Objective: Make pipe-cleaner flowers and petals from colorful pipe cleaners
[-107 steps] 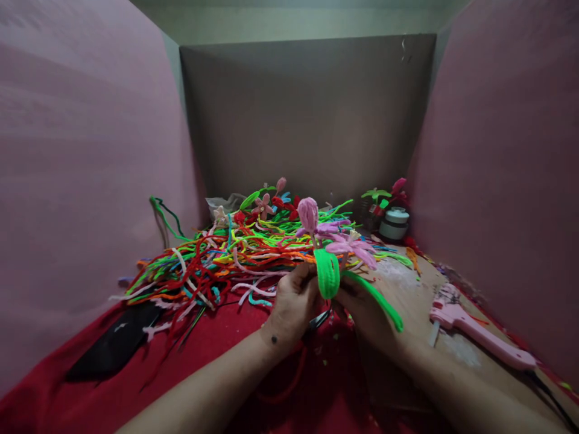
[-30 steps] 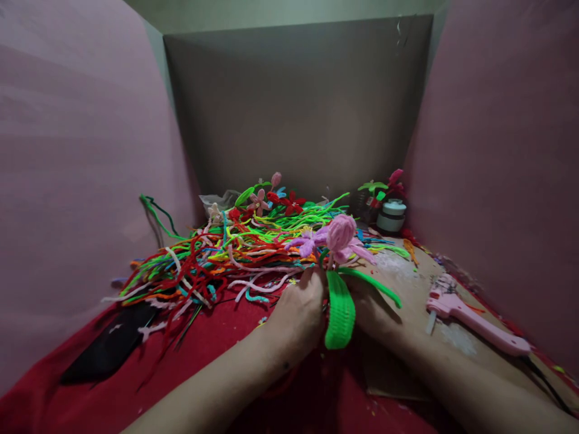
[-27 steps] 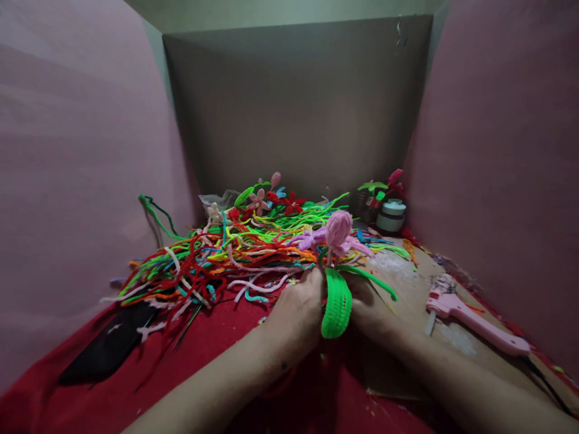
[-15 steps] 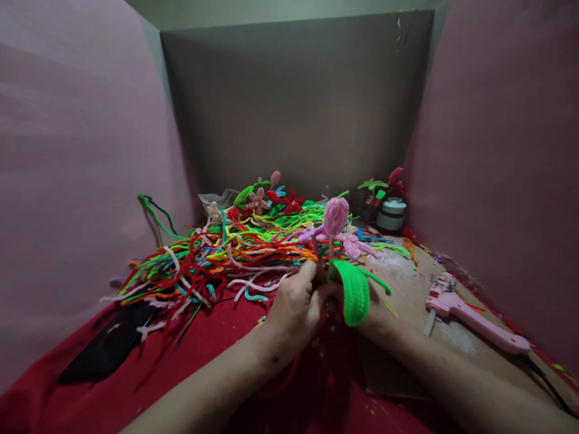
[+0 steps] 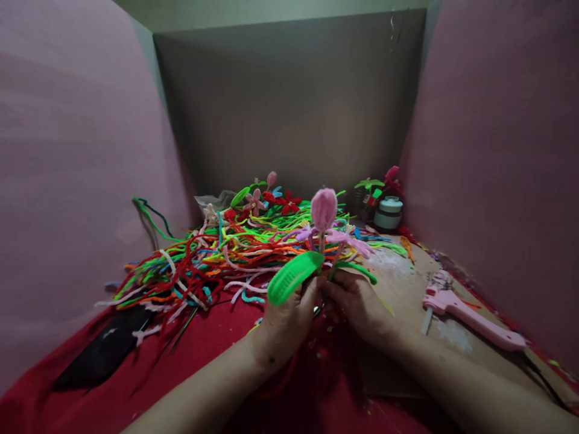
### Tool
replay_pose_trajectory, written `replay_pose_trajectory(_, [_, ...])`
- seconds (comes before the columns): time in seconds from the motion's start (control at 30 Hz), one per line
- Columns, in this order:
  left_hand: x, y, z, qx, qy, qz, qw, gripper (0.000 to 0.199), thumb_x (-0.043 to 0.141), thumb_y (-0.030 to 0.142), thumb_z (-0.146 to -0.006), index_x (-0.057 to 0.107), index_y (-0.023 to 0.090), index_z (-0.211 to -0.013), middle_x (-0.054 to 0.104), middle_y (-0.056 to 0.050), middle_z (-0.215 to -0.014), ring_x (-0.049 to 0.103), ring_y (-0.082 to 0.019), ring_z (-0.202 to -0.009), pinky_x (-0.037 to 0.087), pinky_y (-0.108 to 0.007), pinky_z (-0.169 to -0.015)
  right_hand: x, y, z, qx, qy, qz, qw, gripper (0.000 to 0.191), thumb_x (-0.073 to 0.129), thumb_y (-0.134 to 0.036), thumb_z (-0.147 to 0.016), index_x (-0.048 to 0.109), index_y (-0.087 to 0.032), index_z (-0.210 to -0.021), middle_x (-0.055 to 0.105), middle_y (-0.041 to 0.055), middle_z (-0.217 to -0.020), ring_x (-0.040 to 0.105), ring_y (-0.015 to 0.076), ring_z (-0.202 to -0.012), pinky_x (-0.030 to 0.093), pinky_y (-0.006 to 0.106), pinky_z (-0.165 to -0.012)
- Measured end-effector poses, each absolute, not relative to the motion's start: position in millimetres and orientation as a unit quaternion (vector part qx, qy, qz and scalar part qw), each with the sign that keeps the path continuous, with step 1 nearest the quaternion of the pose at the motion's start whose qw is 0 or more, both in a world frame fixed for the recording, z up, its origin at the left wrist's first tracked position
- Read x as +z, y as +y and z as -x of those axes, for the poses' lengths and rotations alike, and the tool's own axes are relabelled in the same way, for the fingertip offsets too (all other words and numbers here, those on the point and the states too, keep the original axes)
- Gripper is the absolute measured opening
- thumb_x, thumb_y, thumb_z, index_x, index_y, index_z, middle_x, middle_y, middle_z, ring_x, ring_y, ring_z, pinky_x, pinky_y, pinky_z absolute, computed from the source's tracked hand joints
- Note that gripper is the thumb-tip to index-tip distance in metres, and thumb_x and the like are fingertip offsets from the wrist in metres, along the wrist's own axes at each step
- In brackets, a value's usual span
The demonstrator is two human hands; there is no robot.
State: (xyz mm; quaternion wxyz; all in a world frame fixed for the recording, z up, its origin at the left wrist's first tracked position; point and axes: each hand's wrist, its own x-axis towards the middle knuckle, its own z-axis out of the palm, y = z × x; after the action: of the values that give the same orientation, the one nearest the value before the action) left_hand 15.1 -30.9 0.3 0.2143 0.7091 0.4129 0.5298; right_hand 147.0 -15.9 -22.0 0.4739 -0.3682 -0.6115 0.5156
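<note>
room above, chenille (image 5: 194, 253) ahead — glue gun (image 5: 473, 319) right

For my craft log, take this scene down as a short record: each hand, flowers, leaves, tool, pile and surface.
Left hand: closed around the stems
Right hand: fingers closed at the stems, against the left hand
Flowers: upright pink bud, open pink flower, purple flower
Leaves: broad green leaf over the left hand; narrower-looking green leaf by the right
Tool: pink glue gun, on cardboard
Pile: tangled pipe cleaners
Surface: red cloth

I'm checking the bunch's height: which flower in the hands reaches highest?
The closed pink bud; the open pink flower and purple flower sit lower, petals spread.
</note>
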Motion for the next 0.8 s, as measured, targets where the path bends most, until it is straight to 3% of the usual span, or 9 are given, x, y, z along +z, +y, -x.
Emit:
replay_pose_trajectory(0.07, [-2,-29,-14,0.513,0.407,-0.73,0.193,0.017,0.047,0.023,-0.084,0.063,0.02,-0.088,0.067,-0.003,-0.08,0.06,-0.013,-0.071,0.048,-0.025,-0.069,-21,-17,-147,0.508,-0.621,0.368,0.469,0.021,0.049,-0.032,-0.083,0.052,-0.019,-0.068,0.045,-0.0049,-0.047,0.038,0.0083,-0.039,0.027,0.022,-0.04])
replay_pose_trajectory(0.27, [10,-31,-13,0.459,0.435,-0.755,0.175,0.016,0.047,0.018,-0.084,0.056,0.018,-0.071,0.059,0.002,-0.063,0.051,-0.009,-0.055,0.041,-0.021,-0.056,-20,-19,-148,0.479,-0.643,0.366,0.472,0.025,0.049,-0.035,-0.084,0.054,-0.018,-0.067,0.045,-0.0044,-0.049,0.038,0.0084,-0.041,0.028,0.022,-0.041])
replay_pose_trajectory(0.47, [16,-32,-15,0.466,0.451,-0.745,0.155,0.01,0.052,0.015,-0.08,0.061,0.018,-0.077,0.064,0.0,-0.07,0.055,-0.011,-0.061,0.042,-0.022,-0.06,-22,-18,-149,0.465,-0.657,0.367,0.467,0.027,0.048,-0.037,-0.085,0.055,-0.018,-0.067,0.047,-0.0038,-0.05,0.04,0.0089,-0.044,0.031,0.023,-0.045])
replay_pose_trajectory(0.57, [14,-32,-17,0.485,0.465,-0.712,0.201,0.009,0.054,0.019,-0.078,0.061,0.018,-0.073,0.064,0.0,-0.067,0.057,-0.012,-0.064,0.043,-0.022,-0.06,-23,-19,-149,0.446,-0.664,0.379,0.465,0.028,0.049,-0.038,-0.084,0.055,-0.018,-0.067,0.048,-0.0032,-0.052,0.04,0.009,-0.046,0.032,0.023,-0.046])
replay_pose_trajectory(0.8, [10,-28,-15,0.506,0.454,-0.655,0.331,0.015,0.057,0.027,-0.075,0.056,0.017,-0.064,0.054,0.003,-0.053,0.048,-0.009,-0.048,0.039,-0.019,-0.048,-20,-21,-149,0.427,-0.674,0.376,0.471,0.023,0.048,-0.035,-0.085,0.06,-0.018,-0.075,0.052,-0.0025,-0.06,0.042,0.0088,-0.052,0.034,0.022,-0.05])
